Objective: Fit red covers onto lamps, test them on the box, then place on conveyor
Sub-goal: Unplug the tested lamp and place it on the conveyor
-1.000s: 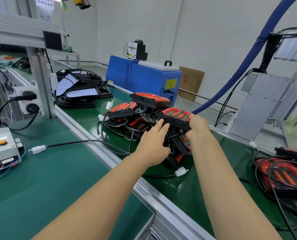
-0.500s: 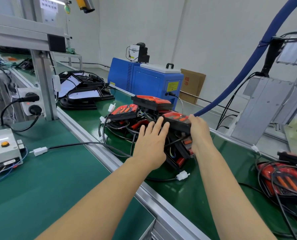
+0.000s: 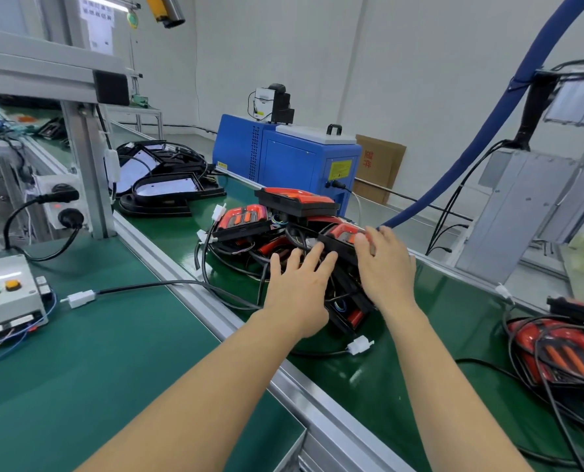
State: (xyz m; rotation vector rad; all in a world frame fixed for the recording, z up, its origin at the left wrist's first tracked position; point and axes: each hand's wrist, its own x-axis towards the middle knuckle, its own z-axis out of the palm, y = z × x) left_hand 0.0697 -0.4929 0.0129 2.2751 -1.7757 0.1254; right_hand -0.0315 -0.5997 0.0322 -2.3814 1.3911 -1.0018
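Observation:
A pile of black lamps with red covers point(image 3: 243, 218) and tangled cables lies on the green conveyor belt point(image 3: 386, 369). My left hand point(image 3: 297, 287) is spread with straight fingers touching the near side of the pile. My right hand point(image 3: 384, 267) rests its fingers on the red-covered lamp point(image 3: 338, 233) at the pile's right edge. That lamp's white connector point(image 3: 360, 345) lies loose on the belt. The grey test box point(image 3: 8, 294) with a green and an orange button sits at the left; its white plug point(image 3: 79, 298) lies on the green bench.
An aluminium rail point(image 3: 181, 277) divides bench and conveyor. Black lamp bases without covers point(image 3: 168, 189) lie further up the belt. More red lamps point(image 3: 563, 356) sit at the right. A blue machine point(image 3: 283, 158) and a blue hose point(image 3: 488, 131) stand behind the conveyor.
The lamp in my hands has come down onto the pile. My right hand loosened from its right end, and both hands have drawn slightly back toward me.

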